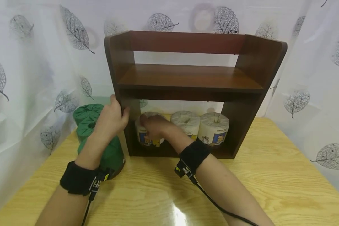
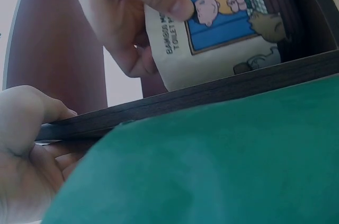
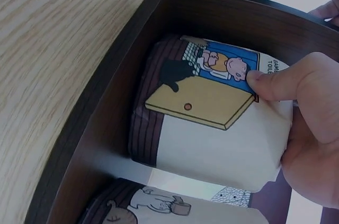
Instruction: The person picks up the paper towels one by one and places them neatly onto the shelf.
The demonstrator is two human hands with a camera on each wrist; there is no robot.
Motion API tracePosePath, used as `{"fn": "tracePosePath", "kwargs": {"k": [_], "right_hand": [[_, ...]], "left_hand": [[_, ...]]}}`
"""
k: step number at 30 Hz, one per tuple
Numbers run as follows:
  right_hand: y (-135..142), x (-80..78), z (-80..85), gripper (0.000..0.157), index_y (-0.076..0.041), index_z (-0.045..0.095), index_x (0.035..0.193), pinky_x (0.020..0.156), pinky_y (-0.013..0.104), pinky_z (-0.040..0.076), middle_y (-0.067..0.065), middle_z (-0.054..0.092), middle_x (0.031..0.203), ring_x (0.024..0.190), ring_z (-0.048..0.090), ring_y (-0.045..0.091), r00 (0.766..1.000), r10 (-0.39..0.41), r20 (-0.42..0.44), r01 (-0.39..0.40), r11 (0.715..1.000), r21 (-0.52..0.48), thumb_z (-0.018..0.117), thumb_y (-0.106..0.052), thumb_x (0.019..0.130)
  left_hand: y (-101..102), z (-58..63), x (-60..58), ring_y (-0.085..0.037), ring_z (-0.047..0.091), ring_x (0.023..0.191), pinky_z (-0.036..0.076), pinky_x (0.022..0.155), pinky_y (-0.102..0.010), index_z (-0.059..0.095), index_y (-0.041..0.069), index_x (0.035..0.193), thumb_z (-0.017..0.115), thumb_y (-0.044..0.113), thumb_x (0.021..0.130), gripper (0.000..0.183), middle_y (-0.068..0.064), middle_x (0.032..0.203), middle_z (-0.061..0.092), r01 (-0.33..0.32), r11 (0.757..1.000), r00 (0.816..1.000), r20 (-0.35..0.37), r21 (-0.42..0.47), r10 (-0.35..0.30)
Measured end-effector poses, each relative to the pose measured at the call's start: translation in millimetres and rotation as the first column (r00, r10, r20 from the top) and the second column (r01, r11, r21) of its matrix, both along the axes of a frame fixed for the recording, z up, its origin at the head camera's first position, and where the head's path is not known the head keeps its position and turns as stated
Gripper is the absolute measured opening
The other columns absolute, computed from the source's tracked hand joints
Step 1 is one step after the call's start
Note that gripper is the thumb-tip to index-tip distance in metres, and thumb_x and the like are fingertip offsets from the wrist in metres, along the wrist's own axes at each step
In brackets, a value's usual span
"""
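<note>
The left hand (image 1: 113,116) reaches forward and clasps the side board of the shelf (image 1: 190,77), thumb on the inner face, fingers on the outer. The right hand (image 1: 155,125) angles inward and pinches a white roll (image 3: 206,118), thumb on its printed front, fingers curled at its top end. That roll is inside the shelf, just right of the left hand. Two other rolls (image 1: 213,131) stand to the right hand's right; green rolls (image 1: 113,153) stand outside, beside the left hand.
</note>
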State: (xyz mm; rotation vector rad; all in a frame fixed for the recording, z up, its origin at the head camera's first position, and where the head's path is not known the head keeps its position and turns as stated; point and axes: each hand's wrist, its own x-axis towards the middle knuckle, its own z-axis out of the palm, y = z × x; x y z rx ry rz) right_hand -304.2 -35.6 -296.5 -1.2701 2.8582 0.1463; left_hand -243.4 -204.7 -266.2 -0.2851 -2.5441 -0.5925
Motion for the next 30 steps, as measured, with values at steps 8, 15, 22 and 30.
{"fn": "tracePosePath", "kwargs": {"k": [8,15,22,30], "right_hand": [[-4,-11.1,-3.5,0.069,-0.009,0.023,0.136,0.080,0.034,0.044,-0.003,0.058,0.092,0.083,0.056,0.013,1.000,-0.018,-0.003,0.018,1.000,0.022,0.061,-0.039,0.086],[-4,-19.0,3.6,0.067,-0.011,0.028,0.134,0.085,0.033,0.043,0.001,0.057,0.110,0.095,0.054,0.016,0.991,-0.099,0.087,0.098,0.995,0.014,0.063,-0.039,0.085],[-7,-25.0,4.3,0.070,-0.010,0.024,0.139,0.084,0.034,0.043,-0.001,0.060,0.099,0.088,0.055,0.016,0.987,-0.144,0.072,0.142,0.989,0.033,0.060,-0.040,0.087],[3,-27.8,3.3,0.060,-0.014,0.026,0.136,0.089,0.036,0.040,-0.001,0.061,0.111,0.105,0.053,0.020,0.987,-0.116,0.110,0.115,0.993,0.015,0.055,-0.040,0.091]], "left_hand": [[-1,0.3,0.1,-0.021,0.047,0.039,0.041,0.036,-0.038,0.018,-0.017,0.131,0.043,0.025,0.095,0.061,-0.022,0.063,0.053,-0.008,1.000,1.000,0.009,-0.009,0.008],[-1,0.3,-1.7,-0.024,0.050,0.042,0.043,0.039,-0.042,0.018,-0.018,0.131,0.044,0.026,0.094,0.063,-0.025,0.066,0.054,-0.019,0.999,1.000,-0.014,-0.028,0.019],[-2,1.9,-0.6,-0.022,0.048,0.040,0.043,0.038,-0.040,0.014,-0.019,0.132,0.044,0.026,0.094,0.066,-0.025,0.065,0.055,-0.025,0.999,1.000,0.012,-0.038,0.025],[-2,1.9,-1.4,-0.023,0.050,0.042,0.044,0.040,-0.041,0.011,-0.017,0.135,0.043,0.027,0.095,0.068,-0.024,0.066,0.055,-0.028,0.999,0.999,0.032,-0.033,0.029]]}}
